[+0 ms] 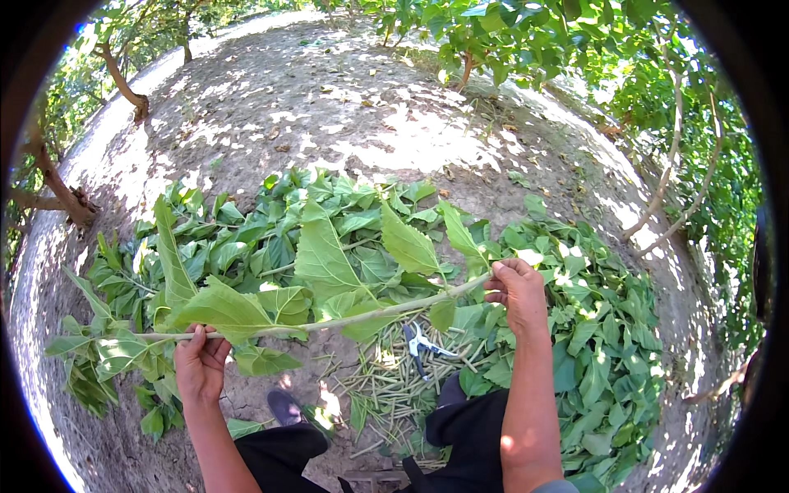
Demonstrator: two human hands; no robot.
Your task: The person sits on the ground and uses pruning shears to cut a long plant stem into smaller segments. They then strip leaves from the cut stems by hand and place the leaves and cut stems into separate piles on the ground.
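Note:
A long leafy branch (370, 315) stretches across in front of me, held up in both hands. My left hand (202, 363) pinches its stem toward the left, where a cluster of leaves hangs beyond the fingers. At the right end, my right hand (521, 293) grips the branch between thumb and fingers. Broad green leaves with pale veins stand up along the stem. Below the branch, a pair of pruning shears (422, 346) lies on a heap of short cut stem pieces (388, 382). The shears' blades seem to be spread apart.
Leafy branches (246, 246) lie piled just beyond my hands. A large heap of loose leaves (601, 345) spreads on my right. My shoes (285, 407) rest on dry soil (259, 123). Tree trunks (126, 83) rise at left, with slender stems (669, 160) and foliage at right.

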